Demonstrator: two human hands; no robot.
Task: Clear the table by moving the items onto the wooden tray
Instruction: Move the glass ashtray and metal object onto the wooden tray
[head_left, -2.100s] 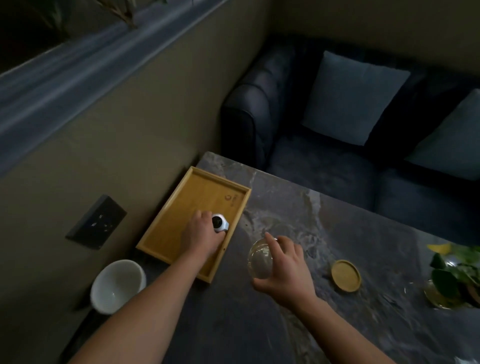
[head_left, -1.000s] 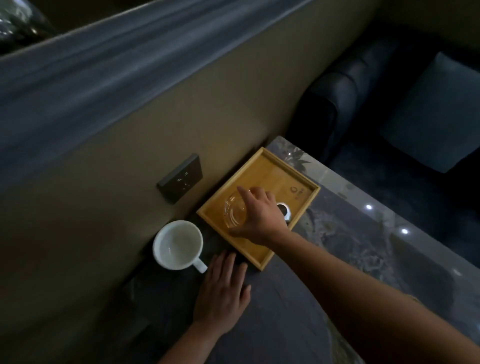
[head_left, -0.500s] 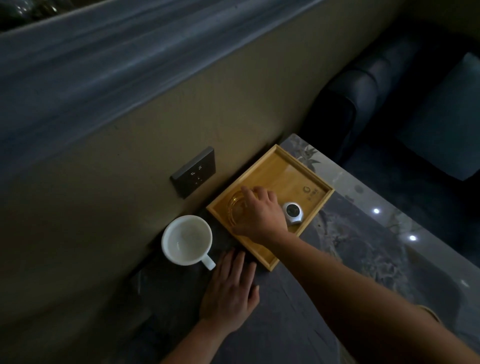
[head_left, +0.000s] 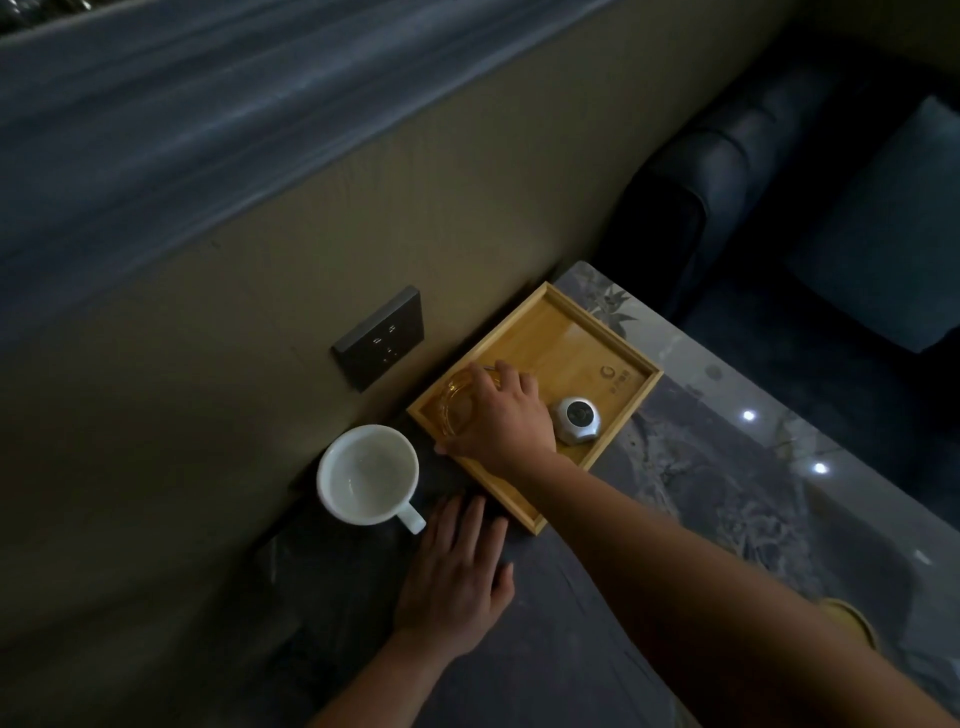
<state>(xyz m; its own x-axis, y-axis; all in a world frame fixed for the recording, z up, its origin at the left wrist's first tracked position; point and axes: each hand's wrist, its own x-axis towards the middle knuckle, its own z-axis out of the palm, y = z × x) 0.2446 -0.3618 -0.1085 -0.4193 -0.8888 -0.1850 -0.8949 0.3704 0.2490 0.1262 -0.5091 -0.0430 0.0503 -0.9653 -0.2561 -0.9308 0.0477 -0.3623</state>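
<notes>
The wooden tray (head_left: 558, 332) lies on the dark marble table against the wall. My right hand (head_left: 501, 421) is inside it, fingers wrapped over a clear glass (head_left: 454, 402) that rests at the tray's left corner. A small silver round gadget (head_left: 576, 420) sits in the tray just right of that hand. A white mug (head_left: 368, 474) stands on the table left of the tray, handle pointing toward me. My left hand (head_left: 454, 579) lies flat on the table right below the mug's handle, fingers spread, holding nothing.
A round wooden coaster (head_left: 852, 626) peeks out behind my right forearm at the right. A dark wall socket (head_left: 379, 338) is above the mug. A dark sofa with cushions (head_left: 779, 171) stands beyond the table's far end.
My right hand carried the glass from the table into the tray and lowered it to the tray floor. My left hand let go of the silver gadget and settled flat near the mug.
</notes>
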